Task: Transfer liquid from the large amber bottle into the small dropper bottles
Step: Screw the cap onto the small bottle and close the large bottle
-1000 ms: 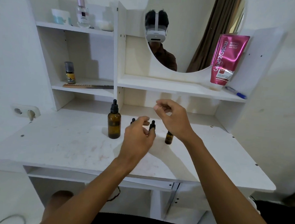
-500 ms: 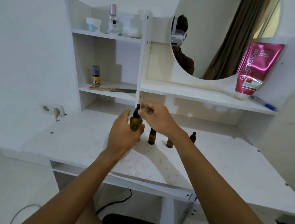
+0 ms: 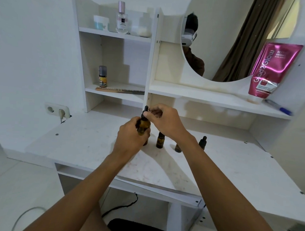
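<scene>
Left hand (image 3: 129,137) wrapped round large amber bottle (image 3: 144,127), bottle upright at desk (image 3: 87,144) centre. Right hand (image 3: 165,122) pinching black dropper cap (image 3: 145,112) at bottle's 12 o'clock. Three small dropper bottles (image 3: 160,140) on desk at 3 o'clock of big one, partly hidden by right wrist.
</scene>
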